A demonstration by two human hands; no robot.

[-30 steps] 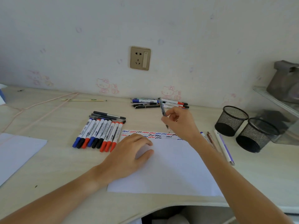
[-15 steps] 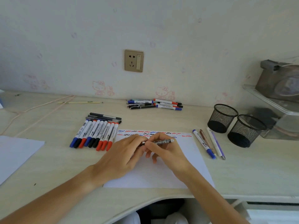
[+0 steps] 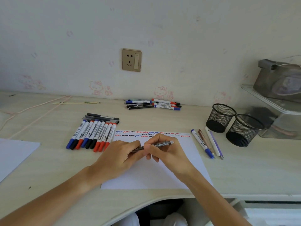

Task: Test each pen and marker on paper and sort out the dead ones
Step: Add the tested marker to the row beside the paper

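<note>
Pale wood worktop (image 3: 48, 160) against a wall with cartoon-cat stickers and a brass socket (image 3: 132, 60). Head view: white test paper (image 3: 162, 176) lies centre, red, blue and black squiggles along its far edge. Both hands meet over it. Left hand (image 3: 120, 158) has its grip curled round the dark end of a pen (image 3: 160, 144); right hand (image 3: 166, 151) pinches the barrel, pale end pointing right. Pen held level, just above the paper; the hands hide its middle. Left of the paper, row of markers (image 3: 91, 136) with blue, black and red caps, dark pens across their far ends. Pen pile (image 3: 153, 104) by the wall. Right of the paper, four pens (image 3: 206, 143), then two black mesh cups (image 3: 232, 123). Second sheet (image 3: 11, 155) at left edge.
</note>
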